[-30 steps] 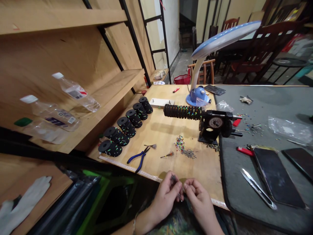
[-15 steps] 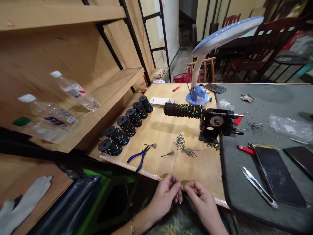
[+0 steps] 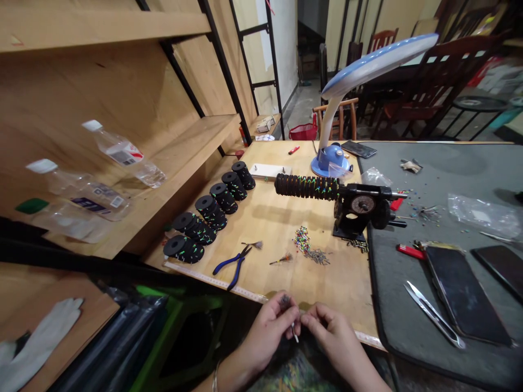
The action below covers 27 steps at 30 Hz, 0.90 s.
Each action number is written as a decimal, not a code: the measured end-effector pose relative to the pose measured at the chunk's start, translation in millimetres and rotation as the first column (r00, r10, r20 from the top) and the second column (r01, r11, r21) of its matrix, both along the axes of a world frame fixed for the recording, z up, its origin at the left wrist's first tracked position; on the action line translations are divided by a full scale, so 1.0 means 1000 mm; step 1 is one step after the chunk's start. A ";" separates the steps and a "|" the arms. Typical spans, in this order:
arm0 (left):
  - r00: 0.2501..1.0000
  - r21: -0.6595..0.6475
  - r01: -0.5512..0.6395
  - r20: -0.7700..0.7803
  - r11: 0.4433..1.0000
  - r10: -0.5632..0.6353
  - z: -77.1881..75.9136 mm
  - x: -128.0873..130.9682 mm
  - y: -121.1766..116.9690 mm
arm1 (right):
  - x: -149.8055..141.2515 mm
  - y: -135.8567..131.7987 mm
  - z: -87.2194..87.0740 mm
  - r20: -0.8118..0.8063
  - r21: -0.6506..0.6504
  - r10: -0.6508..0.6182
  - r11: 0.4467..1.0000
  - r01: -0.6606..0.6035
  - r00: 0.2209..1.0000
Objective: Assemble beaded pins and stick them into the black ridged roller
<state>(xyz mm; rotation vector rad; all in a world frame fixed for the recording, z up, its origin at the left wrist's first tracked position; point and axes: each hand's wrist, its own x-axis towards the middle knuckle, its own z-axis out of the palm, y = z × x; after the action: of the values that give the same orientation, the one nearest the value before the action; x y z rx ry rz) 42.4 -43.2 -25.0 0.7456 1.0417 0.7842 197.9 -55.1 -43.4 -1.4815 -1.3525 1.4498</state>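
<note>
The left hand (image 3: 270,326) held a thin white-tipped stick (image 3: 296,337), and a tuft of thin strands (image 3: 285,300) poked up from the same grip. The right hand (image 3: 327,325) made a narrow pinch just beside it; I could not tell if anything was inside. Both were by the near edge of the wooden table (image 3: 257,215). At twelve o'clock lay loose colored beads (image 3: 302,238). Pliers (image 3: 232,268) lay at ten. Between ten and eleven, three capped clear bottles (image 3: 125,155) sat on a shelf (image 3: 190,146); I could not tell if they held water. At two lay a clear plastic bag (image 3: 486,215). Far off at twelve was a red basket (image 3: 302,132), its inside too small to see.
</note>
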 end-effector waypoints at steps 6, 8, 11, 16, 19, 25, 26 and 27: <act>0.998 0.139 0.027 -0.064 0.990 -0.018 0.010 -0.005 0.008 | 0.000 0.002 -0.004 0.029 0.020 -0.035 0.999 0.035 0.999; 0.999 0.127 0.007 -0.053 0.992 0.000 0.009 -0.005 0.009 | 0.000 0.002 0.000 0.015 0.037 -0.036 0.999 0.036 0.999; 0.999 0.096 -0.036 -0.010 0.995 0.038 0.004 -0.006 0.010 | 0.001 0.001 0.008 -0.018 0.052 -0.028 0.998 0.029 0.999; 1.000 0.115 -0.016 0.024 0.993 0.013 0.003 -0.011 0.006 | 0.002 0.000 0.010 -0.013 0.039 -0.019 0.999 0.020 1.000; 0.999 0.141 0.046 0.015 0.989 -0.048 0.009 -0.010 0.005 | 0.001 0.000 0.007 0.031 0.061 -0.012 0.998 0.011 0.999; 0.992 0.174 0.124 -0.008 0.977 -0.125 0.016 0.003 0.007 | -0.001 0.000 0.015 0.017 0.113 0.059 0.992 -0.061 0.998; 0.992 0.188 0.126 -0.021 0.974 -0.125 0.016 0.005 0.007 | 0.000 0.000 0.017 0.022 0.119 0.066 0.991 -0.068 0.998; 0.992 0.202 0.126 -0.035 0.971 -0.122 0.015 0.007 0.008 | 0.000 -0.001 0.018 0.039 0.125 0.068 0.990 -0.073 0.997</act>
<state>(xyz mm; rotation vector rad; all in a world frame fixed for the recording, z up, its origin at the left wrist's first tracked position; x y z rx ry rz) 49.4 -35.6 -9.7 0.9877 0.9339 0.7830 197.7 -55.6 -25.0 -1.3961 -1.5028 1.3606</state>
